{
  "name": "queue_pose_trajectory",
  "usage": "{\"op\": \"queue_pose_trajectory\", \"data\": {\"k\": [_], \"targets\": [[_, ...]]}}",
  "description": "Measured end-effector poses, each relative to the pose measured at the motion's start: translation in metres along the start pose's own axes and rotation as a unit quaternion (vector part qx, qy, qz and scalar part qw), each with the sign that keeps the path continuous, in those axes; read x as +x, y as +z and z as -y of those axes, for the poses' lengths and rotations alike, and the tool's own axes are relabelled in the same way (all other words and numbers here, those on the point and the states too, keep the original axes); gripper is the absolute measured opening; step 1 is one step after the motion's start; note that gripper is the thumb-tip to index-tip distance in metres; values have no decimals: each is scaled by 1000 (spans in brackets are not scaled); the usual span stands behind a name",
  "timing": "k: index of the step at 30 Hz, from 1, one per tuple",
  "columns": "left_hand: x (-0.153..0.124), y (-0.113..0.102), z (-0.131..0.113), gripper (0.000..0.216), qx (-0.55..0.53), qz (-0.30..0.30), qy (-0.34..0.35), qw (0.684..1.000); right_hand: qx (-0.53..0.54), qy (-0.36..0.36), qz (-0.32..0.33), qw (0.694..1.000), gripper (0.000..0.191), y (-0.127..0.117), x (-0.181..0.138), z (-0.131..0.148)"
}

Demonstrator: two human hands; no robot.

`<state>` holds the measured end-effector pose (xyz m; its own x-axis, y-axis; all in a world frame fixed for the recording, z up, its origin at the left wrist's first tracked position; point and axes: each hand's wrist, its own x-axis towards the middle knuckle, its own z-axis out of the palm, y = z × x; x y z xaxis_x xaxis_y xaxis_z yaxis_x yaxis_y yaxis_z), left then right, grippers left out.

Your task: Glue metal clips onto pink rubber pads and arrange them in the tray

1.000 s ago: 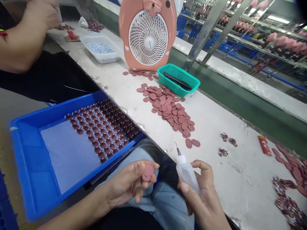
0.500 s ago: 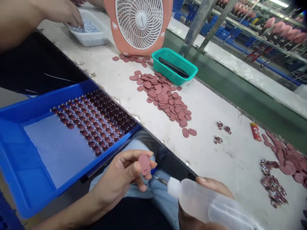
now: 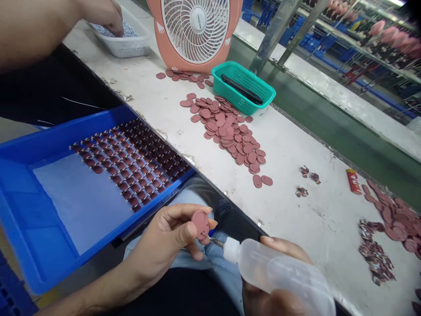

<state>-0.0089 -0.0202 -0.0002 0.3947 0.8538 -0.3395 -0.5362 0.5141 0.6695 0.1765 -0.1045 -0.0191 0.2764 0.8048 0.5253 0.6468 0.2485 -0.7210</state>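
While the left hand [image 3: 161, 245] pinches a dusky-pink oval disc [image 3: 200, 224] up in the air, thumb on the near face and curled fingers [image 3: 184, 215] clamped behind it, the right hand [image 3: 269, 303] comes across with a clear plastic squeeze bottle [image 3: 279, 274]. Its fingers are closed around the bottle, with the thumb [image 3: 283, 248] lying along the top, and the fine metal needle tip [image 3: 217, 242] is right at the disc's lower edge, though whether it touches, I can't tell from here! Just beneath those hands sit the person's blue jeans [image 3: 210, 259], and beside them lies a blue plastic tray [image 3: 98, 120] with row after row of small dark-red pieces [image 3: 131, 162] packed along its far side. Up on the white bench [image 3: 213, 188], a loose heap of pink discs [image 3: 230, 131] spreads out, and two discs lie apart at its near end. Beyond it, a teal basket [image 3: 230, 66] holds a black strip, and a peach-coloured fan [image 3: 195, 26] stands at the back. Off to the right, there's a red packet [image 3: 353, 181], a second spill of discs [image 3: 393, 224] and a trail of printed scraps [image 3: 375, 259]. At top left, a co-worker's hand [image 3: 103, 15] dips into a white plastic tray [image 3: 125, 46], and behind the bench, racks of pink items [image 3: 391, 39] line the room.
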Motion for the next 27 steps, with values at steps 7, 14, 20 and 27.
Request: {"op": "queue_pose_trajectory", "data": {"k": [7, 14, 20, 27], "targets": [[-1, 2, -3, 28, -1, -5, 1, 1000, 38, 13, -67, 997, 39, 9, 14, 16], [-3, 3, -4, 28, 0, -10, 0, 1000, 45, 23, -77, 996, 40, 13, 15, 18], [-1, -3, 0, 31, 2, -9, 5, 1000, 109, 98, -81, 986, 35, 14, 18, 28], [-1, -6, 3, 32, -5, -9, 3, 1000, 74, 44, -73, 994, 39, 15, 19, 23]]}}
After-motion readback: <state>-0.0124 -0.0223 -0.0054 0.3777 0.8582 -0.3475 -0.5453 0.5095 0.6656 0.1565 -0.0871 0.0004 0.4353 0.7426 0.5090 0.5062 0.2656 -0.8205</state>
